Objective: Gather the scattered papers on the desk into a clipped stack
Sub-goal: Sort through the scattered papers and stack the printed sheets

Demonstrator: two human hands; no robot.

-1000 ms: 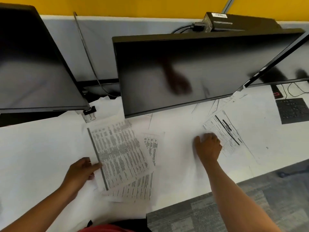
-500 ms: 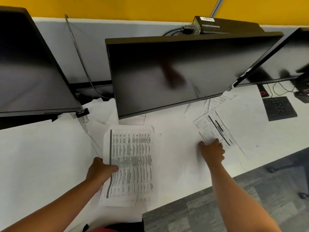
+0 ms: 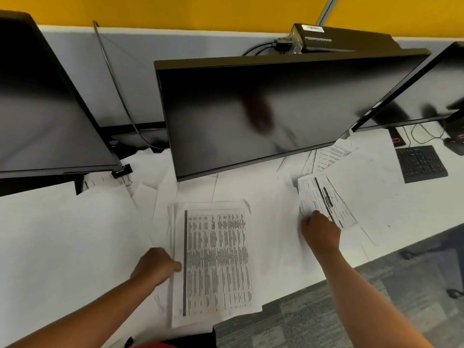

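White desk (image 3: 62, 234) surface fills the near half of the scene, strewn with loose sheets. Three black monitors stand along its far side: one at the left (image 3: 45, 109), a large one in the middle (image 3: 263, 109), and a third (image 3: 426, 89) cut off at the right edge. A black box (image 3: 326, 38) with cables sits on the grey partition behind the middle screen. At the far right lies a dark keyboard (image 3: 421, 163).

Near the middle of the desk rests a stack of papers (image 3: 216, 262), its top sheet printed with dense table rows, its near edge reaching over the desk edge. The left hand (image 3: 157, 266) grips the stack's left edge, thumb on top and fingers curled under. To the right, apart from the stack, lies a printed sheet (image 3: 324, 197) with bold black bars; the right hand (image 3: 320, 232) pinches its near-left corner, fingers curled. More printed pages (image 3: 331, 154) poke out from under the middle monitor's right corner. A black binder clip (image 3: 122, 170) sits far left, just below the left monitor's corner.
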